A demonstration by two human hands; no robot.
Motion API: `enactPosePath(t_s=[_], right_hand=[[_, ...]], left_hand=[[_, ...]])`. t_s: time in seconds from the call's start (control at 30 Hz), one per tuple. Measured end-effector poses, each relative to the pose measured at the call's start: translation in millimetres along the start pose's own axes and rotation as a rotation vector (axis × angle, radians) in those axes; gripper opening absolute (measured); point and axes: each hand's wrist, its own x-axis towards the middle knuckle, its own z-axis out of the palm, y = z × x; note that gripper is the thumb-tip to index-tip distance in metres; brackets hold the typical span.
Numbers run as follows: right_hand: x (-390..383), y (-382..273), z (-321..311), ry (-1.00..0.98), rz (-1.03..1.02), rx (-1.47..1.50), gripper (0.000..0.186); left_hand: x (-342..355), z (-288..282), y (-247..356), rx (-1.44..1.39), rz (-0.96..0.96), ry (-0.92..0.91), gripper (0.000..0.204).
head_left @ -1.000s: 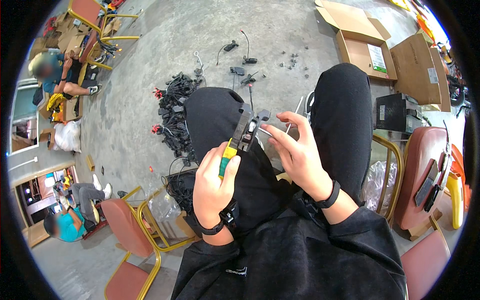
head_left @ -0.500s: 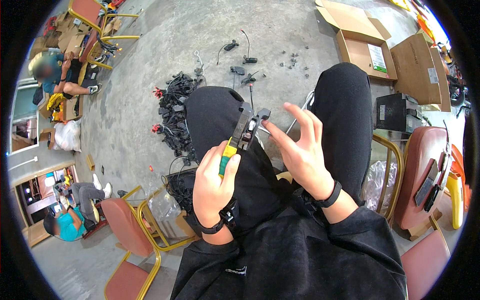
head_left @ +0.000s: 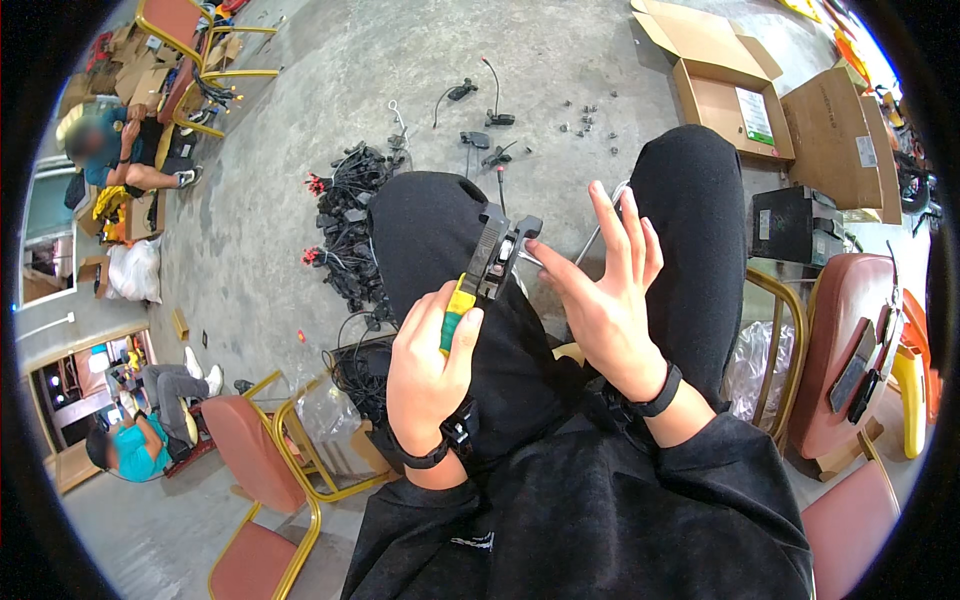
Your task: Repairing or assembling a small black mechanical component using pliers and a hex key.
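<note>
In my left hand (head_left: 432, 345), wrapped round its yellow and green handles, is a plier-like hand tool (head_left: 490, 258) with a dark metal head. It points away from me above my left thigh. A small bright part shows inside the head; its kind I cannot make out. My right hand (head_left: 610, 305) is open, with several fingers raised and spread. One of its fingertips reaches the right side of the tool's head and seems to touch it. Below the tool, a thin white cable (head_left: 588, 247) runs between my knees, partly hidden by my right hand.
Bundled black cables with red ends (head_left: 350, 235) lie left of my left knee. Several loose black connectors (head_left: 475, 140) and small metal pieces (head_left: 585, 125) are ahead on the concrete floor. An open cardboard box (head_left: 715, 100), a black case (head_left: 797, 227) and chairs (head_left: 255, 455) stand around me.
The raised fingers of my right hand have straightened and spread upward. Its fingertip at the tool's head stays about where it was. My left hand and the tool have hardly moved.
</note>
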Motion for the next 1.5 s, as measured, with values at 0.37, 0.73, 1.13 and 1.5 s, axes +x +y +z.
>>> enactPosePath(t_s=[0.37, 0.73, 1.13, 1.5], right_hand=[[-1.2, 8.7, 7.9, -0.256, 0.331, 0.726, 0.017], [5.6, 21.8, -5.4, -0.836, 1.113, 2.031, 0.037], [1.0, 5.8, 1.1, -0.241, 0.275, 0.861, 0.016], [0.6, 6.9, 3.0, -0.112, 0.085, 0.505, 0.021]], left_hand=[[-0.8, 1.4, 1.4, 0.045, 0.007, 0.002, 0.029], [-2.4, 3.9, 2.9, 0.035, -0.012, 0.003, 0.028], [-2.6, 1.7, 0.8, 0.000, -0.029, -0.004, 0.030], [-2.4, 3.3, 1.7, 0.016, 0.003, 0.016, 0.030]])
